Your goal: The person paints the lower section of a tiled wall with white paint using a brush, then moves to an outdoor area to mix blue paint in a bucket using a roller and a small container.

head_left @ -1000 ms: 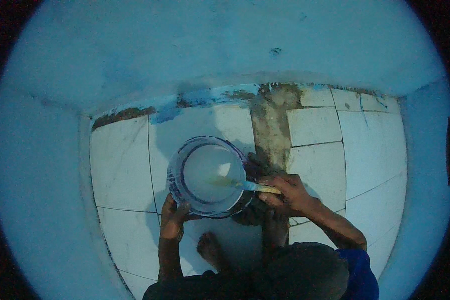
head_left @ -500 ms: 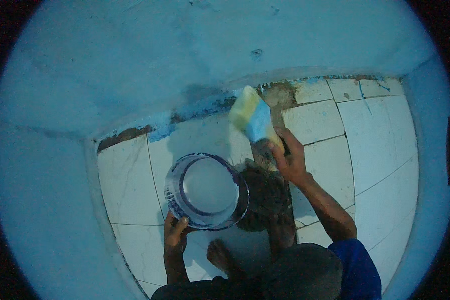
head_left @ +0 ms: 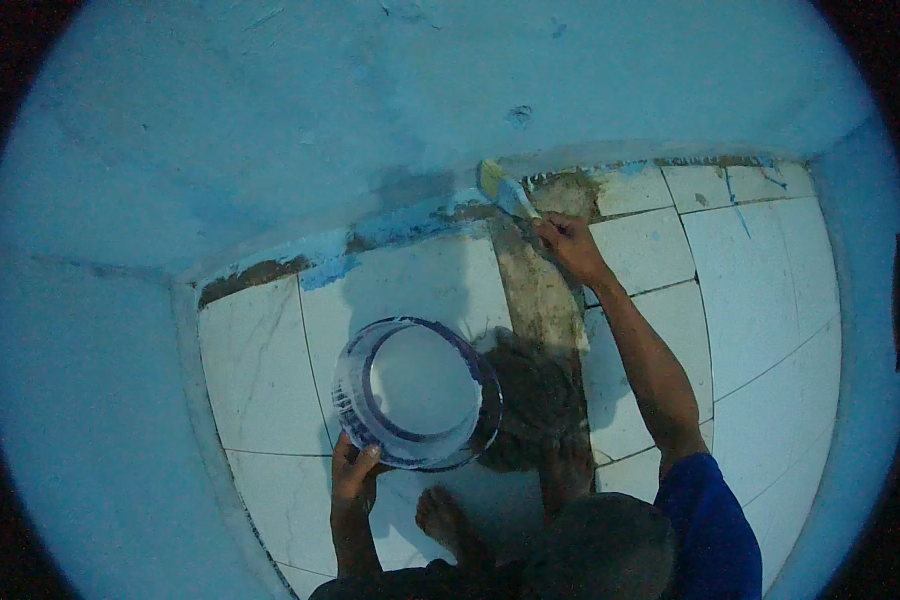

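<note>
Pale blue wall [head_left: 270,120] fills the whole top of the head view, pretty scuffed, with a dark chip [head_left: 519,116] near the middle and side walls curving down at the left and right. Along its foot runs a rough band where the paint is patchy, brighter blue in places [head_left: 410,225] and grimy brown in others. Below that it's white floor tiles [head_left: 255,360] with dark joints, plus a bare cement strip [head_left: 530,280] cutting through where tile is missing, and a few blue drips [head_left: 739,218] over on the right.

Round bucket [head_left: 348,395], see-through-ish with dark purple smears around the rim, sits low in the middle, in front of the person. Whitish paint [head_left: 425,380] in it. Left hand [head_left: 355,468] has its grip closed on the near left side of the rim, thumb on top; can't tell if the bucket is resting on the floor or held a bit above it.

Right hand [head_left: 568,245] is stretched out ahead, grip snug around the handle of a flat paintbrush [head_left: 512,196]. Its yellowish bristles [head_left: 489,178] are up at the bottom edge of the wall, just above the cement strip; hard to say how firmly they're touching. Blue sleeve [head_left: 715,520] on that arm, bare foot [head_left: 445,520] down below the bucket.
</note>
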{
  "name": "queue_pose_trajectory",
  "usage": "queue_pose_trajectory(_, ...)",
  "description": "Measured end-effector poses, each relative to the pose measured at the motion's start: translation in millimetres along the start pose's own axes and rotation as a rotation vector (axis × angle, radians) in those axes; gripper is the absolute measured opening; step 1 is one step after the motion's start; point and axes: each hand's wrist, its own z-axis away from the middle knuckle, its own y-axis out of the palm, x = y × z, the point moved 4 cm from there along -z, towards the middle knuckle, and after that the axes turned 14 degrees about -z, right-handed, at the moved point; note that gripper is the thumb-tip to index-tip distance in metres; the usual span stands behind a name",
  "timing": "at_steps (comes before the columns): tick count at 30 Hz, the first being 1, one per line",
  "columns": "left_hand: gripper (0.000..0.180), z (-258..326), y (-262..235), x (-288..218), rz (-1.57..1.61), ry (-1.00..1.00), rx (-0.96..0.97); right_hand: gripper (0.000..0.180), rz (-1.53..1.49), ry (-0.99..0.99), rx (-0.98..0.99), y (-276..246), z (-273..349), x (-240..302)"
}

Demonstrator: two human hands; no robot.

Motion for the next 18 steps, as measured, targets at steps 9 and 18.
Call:
queue_pose_trajectory(9, 0.076, -1, 0, 1, -0.021, -0.001, 0.016, 0.028, 0.022, -0.093, -0.144, -49, -12, -8)
queue_pose_trajectory(18, 0.060, 2, 3, -3, 0.010, 0.020, -0.014, 0.037, 0.142, -0.046, -0.083, -43, 5, -5)
